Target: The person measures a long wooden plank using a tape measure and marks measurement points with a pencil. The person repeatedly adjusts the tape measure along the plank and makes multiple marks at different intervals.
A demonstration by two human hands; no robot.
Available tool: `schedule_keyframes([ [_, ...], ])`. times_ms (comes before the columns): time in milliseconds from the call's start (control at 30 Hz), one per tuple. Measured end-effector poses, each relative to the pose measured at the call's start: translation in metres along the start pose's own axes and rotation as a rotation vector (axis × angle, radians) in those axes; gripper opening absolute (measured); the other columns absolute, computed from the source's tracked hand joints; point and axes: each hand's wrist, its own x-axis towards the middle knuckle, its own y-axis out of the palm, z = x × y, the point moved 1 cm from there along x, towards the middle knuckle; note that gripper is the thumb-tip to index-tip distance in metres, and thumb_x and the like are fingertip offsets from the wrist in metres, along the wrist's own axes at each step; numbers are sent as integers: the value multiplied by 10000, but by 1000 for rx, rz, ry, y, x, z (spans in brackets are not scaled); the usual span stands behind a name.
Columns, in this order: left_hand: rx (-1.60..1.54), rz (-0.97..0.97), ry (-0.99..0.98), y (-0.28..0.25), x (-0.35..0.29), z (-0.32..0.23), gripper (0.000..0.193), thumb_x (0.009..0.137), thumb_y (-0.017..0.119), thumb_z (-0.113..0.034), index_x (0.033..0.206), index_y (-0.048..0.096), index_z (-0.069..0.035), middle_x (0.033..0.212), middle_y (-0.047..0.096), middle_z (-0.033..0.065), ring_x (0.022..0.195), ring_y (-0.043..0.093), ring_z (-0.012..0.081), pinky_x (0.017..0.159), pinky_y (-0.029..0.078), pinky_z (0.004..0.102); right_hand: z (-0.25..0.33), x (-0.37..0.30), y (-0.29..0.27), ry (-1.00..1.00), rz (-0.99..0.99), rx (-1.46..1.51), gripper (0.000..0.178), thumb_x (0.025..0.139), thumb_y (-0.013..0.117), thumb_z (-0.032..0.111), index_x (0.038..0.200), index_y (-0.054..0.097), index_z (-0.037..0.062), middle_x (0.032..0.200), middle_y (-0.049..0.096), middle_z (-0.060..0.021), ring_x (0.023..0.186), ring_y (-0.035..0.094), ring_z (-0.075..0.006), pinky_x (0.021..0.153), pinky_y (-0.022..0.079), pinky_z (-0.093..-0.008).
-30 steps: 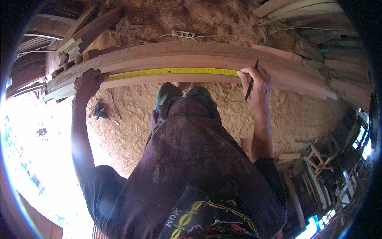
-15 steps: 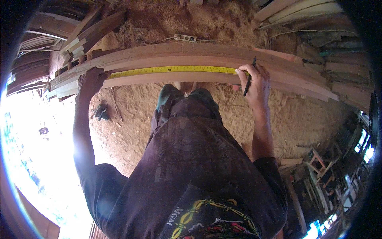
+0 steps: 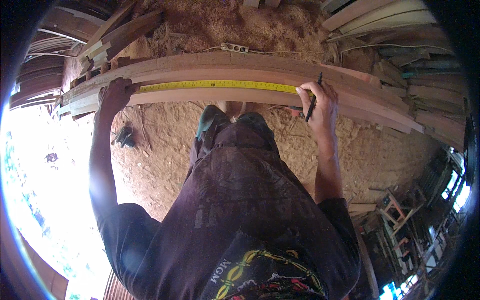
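Note:
A yellow tape measure (image 3: pixel 215 85) is stretched lengthwise along reddish-brown wooden boards (image 3: pixel 215 96) in front of me. My left hand (image 3: pixel 116 95) is closed around its left end, at the left part of the boards; whatever lies inside the fist is hidden. At the other end, my right hand (image 3: pixel 324 102) pinches the tape between thumb and fingers. A slim black pen (image 3: pixel 310 111) also sits in the right hand, slanting across the fingers. Whether it is a pen or a pencil I cannot tell.
A white power strip (image 3: pixel 234 48) with a cable lies on sawdust beyond the boards. Stacked planks (image 3: pixel 122 35) stand far left, more timber (image 3: pixel 385 17) far right. A dark tool-like object (image 3: pixel 124 136) rests on the ground at left. A red object (image 3: pixel 296 112) shows beneath the boards.
The view has shifted slightly. Both hands keep their grip on the tape, and the pen stays in the right hand at nearly the same slant.

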Motion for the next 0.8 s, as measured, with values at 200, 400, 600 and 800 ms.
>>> schedule_keyframes([
  [200, -14, -15, -5, 0, -1, -1, 387, 1031, 645, -498, 1138, 808, -163, 1103, 742, 167, 1104, 718, 378, 958, 535, 541, -1, 1, 2, -10, -36, 51, 152, 929, 812, 197, 924, 700, 95, 814, 656, -135, 812, 647, -389, 768, 477, -499],
  [400, 32, -43, 15, 5, -1, 3, 384, 1030, 639, -490, 1101, 789, -143, 1090, 740, 154, 1076, 722, 365, 941, 536, 540, 0, -1, 1, 4, -16, -20, 138, 931, 815, 192, 959, 738, 82, 864, 713, -121, 856, 680, -361, 814, 506, -485],
  [600, 117, -12, 24, 8, 7, 1, 385, 1038, 631, -473, 1088, 783, -123, 1069, 724, 146, 1081, 710, 375, 942, 541, 540, -7, 0, 3, -64, -49, 84, 134, 944, 792, 206, 1014, 748, 101, 846, 703, -164, 829, 673, -405, 774, 502, -511],
  [800, 177, -81, 114, 21, 10, 17, 381, 1072, 556, -459, 1066, 729, -119, 1041, 712, 164, 1060, 704, 409, 859, 566, 568, 0, 7, -1, -67, -37, 251, 166, 1001, 743, 204, 1129, 764, 99, 918, 758, -179, 911, 733, -355, 823, 552, -460],
])
